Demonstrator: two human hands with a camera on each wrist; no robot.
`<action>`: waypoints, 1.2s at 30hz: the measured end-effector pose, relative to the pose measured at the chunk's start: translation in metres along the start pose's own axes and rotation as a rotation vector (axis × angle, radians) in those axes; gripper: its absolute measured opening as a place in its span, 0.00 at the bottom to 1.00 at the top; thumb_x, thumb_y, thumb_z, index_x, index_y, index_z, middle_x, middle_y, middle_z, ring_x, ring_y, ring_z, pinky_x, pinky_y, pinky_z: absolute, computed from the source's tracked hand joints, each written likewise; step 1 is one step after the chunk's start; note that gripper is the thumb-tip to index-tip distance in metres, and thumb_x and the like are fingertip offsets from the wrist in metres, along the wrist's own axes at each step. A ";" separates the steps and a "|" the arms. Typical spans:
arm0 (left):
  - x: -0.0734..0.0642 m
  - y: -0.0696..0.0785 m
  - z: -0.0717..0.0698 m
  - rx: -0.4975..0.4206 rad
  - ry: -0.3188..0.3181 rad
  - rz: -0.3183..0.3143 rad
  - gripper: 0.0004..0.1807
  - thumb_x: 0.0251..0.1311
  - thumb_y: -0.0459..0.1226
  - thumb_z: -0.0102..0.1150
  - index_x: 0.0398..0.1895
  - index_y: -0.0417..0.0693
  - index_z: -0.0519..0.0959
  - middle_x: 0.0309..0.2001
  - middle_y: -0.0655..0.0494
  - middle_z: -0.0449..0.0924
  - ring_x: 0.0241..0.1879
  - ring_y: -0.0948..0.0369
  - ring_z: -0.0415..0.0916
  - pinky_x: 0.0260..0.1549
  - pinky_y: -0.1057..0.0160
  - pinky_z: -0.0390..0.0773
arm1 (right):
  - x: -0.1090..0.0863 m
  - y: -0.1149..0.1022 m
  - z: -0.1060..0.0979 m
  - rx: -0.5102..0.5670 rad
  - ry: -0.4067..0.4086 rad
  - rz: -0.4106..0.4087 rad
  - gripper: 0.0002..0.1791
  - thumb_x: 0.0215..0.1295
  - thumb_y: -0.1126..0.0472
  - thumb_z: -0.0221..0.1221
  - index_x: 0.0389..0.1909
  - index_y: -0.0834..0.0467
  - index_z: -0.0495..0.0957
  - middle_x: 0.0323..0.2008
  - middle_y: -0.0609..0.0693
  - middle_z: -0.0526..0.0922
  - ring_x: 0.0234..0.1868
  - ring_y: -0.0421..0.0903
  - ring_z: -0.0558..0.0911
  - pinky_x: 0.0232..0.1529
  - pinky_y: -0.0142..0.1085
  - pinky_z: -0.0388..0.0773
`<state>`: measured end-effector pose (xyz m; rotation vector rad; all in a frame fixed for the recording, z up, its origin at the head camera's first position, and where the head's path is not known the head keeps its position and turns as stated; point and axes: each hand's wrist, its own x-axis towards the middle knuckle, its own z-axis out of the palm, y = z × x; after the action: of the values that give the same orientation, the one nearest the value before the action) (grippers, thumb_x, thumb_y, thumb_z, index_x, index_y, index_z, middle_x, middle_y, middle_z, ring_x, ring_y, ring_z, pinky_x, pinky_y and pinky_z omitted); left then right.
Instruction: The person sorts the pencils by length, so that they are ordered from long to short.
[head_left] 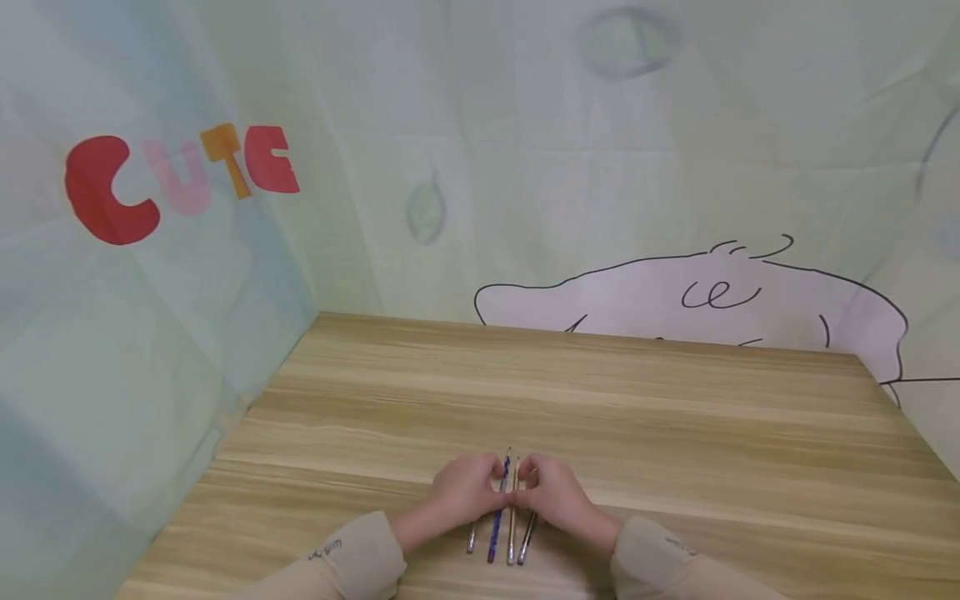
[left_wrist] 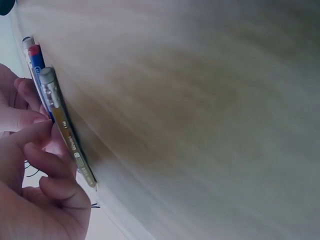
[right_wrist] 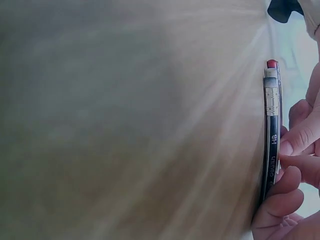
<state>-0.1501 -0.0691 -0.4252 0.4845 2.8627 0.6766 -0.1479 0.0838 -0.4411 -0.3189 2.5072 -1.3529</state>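
Several pencils lie side by side on the wooden table (head_left: 600,417), rear ends toward me. The left hand (head_left: 463,487) curls over the leftmost, a gold pencil (left_wrist: 70,135) with a grey eraser. Next to it lies a blue pencil (head_left: 497,527) with a red end, then another gold pencil (head_left: 512,533). On the right, a black pencil (right_wrist: 272,135) marked HB runs under the right hand (head_left: 555,493), whose fingers curl beside it. Both thumbs meet across the middle pencils, and the index fingers bend in near the far ends. Palms hide parts of the outer pencils.
A cloth backdrop (head_left: 525,167) rises behind the table's far edge, with a drawn pink animal (head_left: 637,296) on it. Red, pink and orange letters (head_left: 112,192) mark the left side. Light sleeves (head_left: 360,554) cover both forearms.
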 end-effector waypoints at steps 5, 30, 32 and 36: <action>0.000 0.000 -0.001 -0.021 -0.015 0.001 0.20 0.41 0.49 0.65 0.32 0.44 0.77 0.27 0.54 0.79 0.21 0.66 0.67 0.20 0.72 0.67 | 0.001 -0.002 0.001 -0.022 0.000 0.002 0.16 0.46 0.63 0.64 0.33 0.65 0.70 0.17 0.48 0.72 0.10 0.37 0.67 0.10 0.27 0.68; 0.004 0.001 -0.004 -0.055 -0.090 -0.041 0.15 0.41 0.41 0.66 0.31 0.42 0.76 0.30 0.51 0.79 0.22 0.65 0.68 0.24 0.70 0.71 | -0.001 -0.007 0.001 -0.103 -0.012 0.005 0.25 0.40 0.64 0.66 0.40 0.70 0.70 0.21 0.50 0.74 0.20 0.40 0.71 0.18 0.30 0.70; 0.004 0.002 -0.005 -0.048 -0.095 -0.044 0.15 0.41 0.41 0.66 0.31 0.43 0.76 0.30 0.51 0.79 0.23 0.65 0.68 0.24 0.69 0.71 | -0.001 -0.008 0.001 -0.119 -0.011 0.007 0.25 0.40 0.65 0.65 0.41 0.70 0.70 0.21 0.50 0.74 0.20 0.40 0.71 0.18 0.29 0.70; 0.005 0.003 -0.005 -0.046 -0.109 -0.056 0.16 0.41 0.43 0.66 0.31 0.43 0.76 0.28 0.55 0.77 0.21 0.65 0.67 0.23 0.70 0.69 | -0.001 -0.008 0.001 -0.139 -0.006 0.014 0.25 0.41 0.67 0.64 0.43 0.70 0.70 0.21 0.50 0.74 0.20 0.40 0.71 0.17 0.28 0.70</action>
<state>-0.1553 -0.0665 -0.4200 0.4199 2.7411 0.6834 -0.1462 0.0791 -0.4346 -0.3325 2.5992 -1.1739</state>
